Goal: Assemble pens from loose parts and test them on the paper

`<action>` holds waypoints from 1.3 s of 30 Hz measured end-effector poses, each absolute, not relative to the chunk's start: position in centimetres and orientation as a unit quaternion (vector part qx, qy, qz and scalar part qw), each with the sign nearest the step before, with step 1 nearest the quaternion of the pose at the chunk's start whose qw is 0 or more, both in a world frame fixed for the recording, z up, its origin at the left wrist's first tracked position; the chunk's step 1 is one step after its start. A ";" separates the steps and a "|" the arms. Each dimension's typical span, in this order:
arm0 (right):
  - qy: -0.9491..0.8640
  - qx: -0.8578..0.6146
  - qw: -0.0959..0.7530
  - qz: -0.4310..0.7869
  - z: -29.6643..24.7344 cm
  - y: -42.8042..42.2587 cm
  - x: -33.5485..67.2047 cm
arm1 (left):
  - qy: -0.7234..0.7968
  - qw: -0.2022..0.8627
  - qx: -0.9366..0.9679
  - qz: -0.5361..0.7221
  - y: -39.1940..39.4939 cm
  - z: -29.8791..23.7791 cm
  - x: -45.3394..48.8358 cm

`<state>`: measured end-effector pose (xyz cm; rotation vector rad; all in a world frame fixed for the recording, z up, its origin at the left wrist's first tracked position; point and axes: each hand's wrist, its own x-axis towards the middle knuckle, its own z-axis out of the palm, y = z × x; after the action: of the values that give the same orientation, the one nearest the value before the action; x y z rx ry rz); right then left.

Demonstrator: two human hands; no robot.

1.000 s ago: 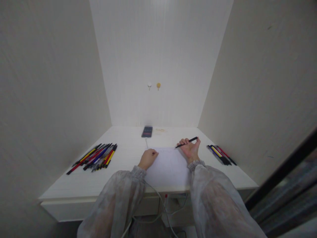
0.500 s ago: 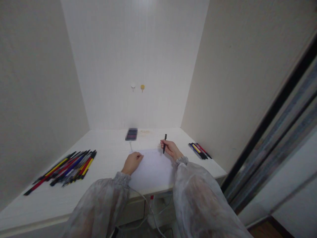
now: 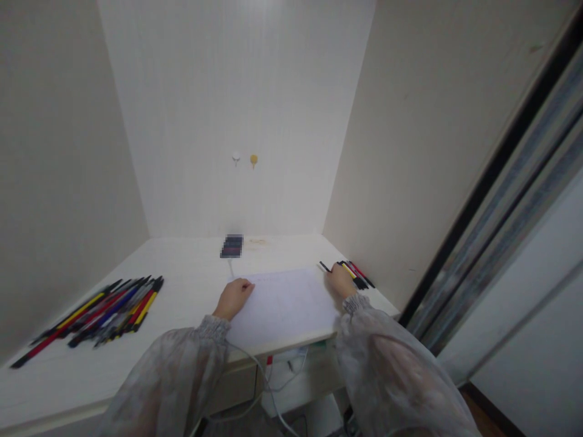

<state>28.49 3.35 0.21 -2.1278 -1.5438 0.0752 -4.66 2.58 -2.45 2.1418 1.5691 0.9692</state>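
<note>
A white sheet of paper [image 3: 285, 306] lies on the desk in front of me. At its upper left edge rests my left hand [image 3: 234, 297], fingers curled in and nothing visible in them. My right hand [image 3: 340, 281] is beyond the sheet's right edge, closed on a black pen [image 3: 325, 266] whose one end sticks out to the left. The rest of that pen is hidden by the hand. Right beside this hand is a small row of pens [image 3: 362, 276] in black, yellow and red, partly covered by it.
A large pile of pens [image 3: 109, 312] in several colours spreads over the desk's left side. At the back lies a dark, pixelated phone-like object [image 3: 232, 246] with a white cable. Walls [image 3: 387, 152] enclose the desk. Cables [image 3: 268, 379] hang below its front edge.
My right hand has moved right with the pen, from above the sheet to the row of pens, and the pen has tilted. My left hand stays on the sheet. The view has shifted slightly right.
</note>
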 end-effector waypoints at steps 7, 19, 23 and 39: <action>-0.553 -0.813 0.183 -0.028 -1.1 3.6 30.1 | 0.553 0.162 0.744 0.338 2.2 -2.0 -4.6; -0.553 -0.814 0.114 -0.136 -1.4 2.0 31.7 | 0.552 0.159 0.747 0.335 2.2 -1.9 -4.6; -0.559 -0.807 0.122 -0.148 -1.5 2.0 32.1 | 0.555 0.158 0.747 0.329 2.1 -1.7 -4.6; -0.646 -0.722 0.190 -0.162 3.0 2.8 26.5 | 0.555 0.164 0.737 0.348 2.3 -2.3 -4.5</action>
<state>26.53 2.76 2.97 -2.0287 -1.8143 -0.4553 -4.52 2.32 -2.25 2.1018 1.5833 0.9914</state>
